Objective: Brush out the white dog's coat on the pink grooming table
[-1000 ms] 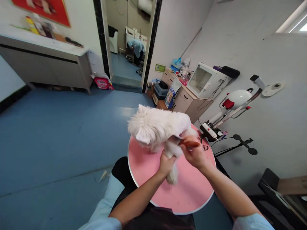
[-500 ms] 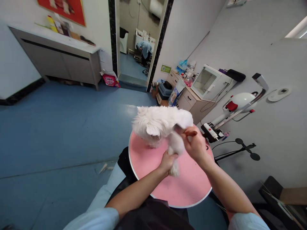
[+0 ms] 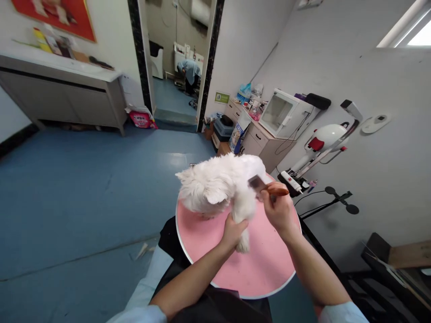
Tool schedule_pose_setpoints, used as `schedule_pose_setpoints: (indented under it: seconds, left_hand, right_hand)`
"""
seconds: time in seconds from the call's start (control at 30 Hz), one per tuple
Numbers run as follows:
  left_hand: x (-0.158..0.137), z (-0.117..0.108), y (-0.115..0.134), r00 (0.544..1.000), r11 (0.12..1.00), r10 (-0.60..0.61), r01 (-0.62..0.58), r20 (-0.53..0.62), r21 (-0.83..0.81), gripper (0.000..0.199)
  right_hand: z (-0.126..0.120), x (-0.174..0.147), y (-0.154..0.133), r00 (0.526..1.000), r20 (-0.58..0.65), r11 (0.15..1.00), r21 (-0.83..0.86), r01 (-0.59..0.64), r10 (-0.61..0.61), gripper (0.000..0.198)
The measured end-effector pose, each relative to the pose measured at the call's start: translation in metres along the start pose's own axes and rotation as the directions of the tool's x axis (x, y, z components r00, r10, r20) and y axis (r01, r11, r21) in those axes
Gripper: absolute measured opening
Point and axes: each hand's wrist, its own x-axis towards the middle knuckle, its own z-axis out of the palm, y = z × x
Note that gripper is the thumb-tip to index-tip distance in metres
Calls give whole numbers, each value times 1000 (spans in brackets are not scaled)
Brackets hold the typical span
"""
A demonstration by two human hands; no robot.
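A fluffy white dog is on a round pink grooming table, its head to the left and its body stretching back to the right. My left hand is wrapped around the dog's front leg, whose paw sticks out below my fingers. In my right hand is a slicker brush with a brown wooden handle, gripped near its neck. The brush head is at the dog's shoulder, by the top of the held leg; whether its pins touch the coat I cannot tell.
Beyond the table stand a drawer cabinet with a white glass-fronted box, and a pet carrier. At right are a white dryer on a stand and a black stand. Through the doorway a person in blue bends over.
My right hand and the brush have shifted slightly right, away from the held leg, showing more of the brush head. My left hand keeps its hold. The camera view has turned a little right.
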Motion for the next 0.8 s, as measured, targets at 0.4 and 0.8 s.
schedule_pose_setpoints:
  seconds: [0.4,0.8]
  left_hand:
    - [0,-30,32,968,983,-88,46,236,180,52]
    - [7,-52,51,900,948,-202,80,386,309,37]
  right_hand:
    - [11,-12,9,987,51,963,220,-158,150,8]
    - [14,-19,2,981,122,936,304,-179,148,10]
